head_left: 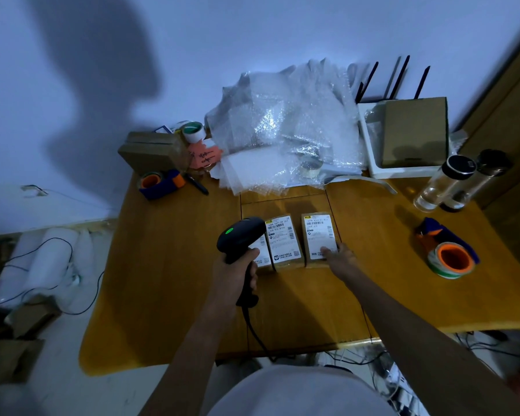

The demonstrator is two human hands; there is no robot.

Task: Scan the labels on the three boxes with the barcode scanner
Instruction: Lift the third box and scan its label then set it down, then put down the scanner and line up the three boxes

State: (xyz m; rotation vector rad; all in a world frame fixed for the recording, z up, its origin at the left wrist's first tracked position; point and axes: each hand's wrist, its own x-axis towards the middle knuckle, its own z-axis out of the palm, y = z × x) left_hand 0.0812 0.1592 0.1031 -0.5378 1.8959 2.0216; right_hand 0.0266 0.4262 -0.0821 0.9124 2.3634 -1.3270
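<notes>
Three small brown boxes with white shipping labels lie side by side in the middle of the wooden table (168,265). The left box (261,256) is mostly hidden behind the black barcode scanner (240,235), whose top shows a green light. The middle box (283,240) and the right box (319,239) show their labels fully. My left hand (240,273) grips the scanner's handle, the head held just above the left box. My right hand (341,255) rests on the near right corner of the right box, thumb on its label.
Bubble wrap (282,127) is piled at the back of the table. Tape dispensers sit at the back left (159,183) and at the right (448,253). Two clear bottles (444,181) stand at the right, behind them a white tray with a cardboard box (414,133). The scanner's cable (254,331) hangs over the front edge.
</notes>
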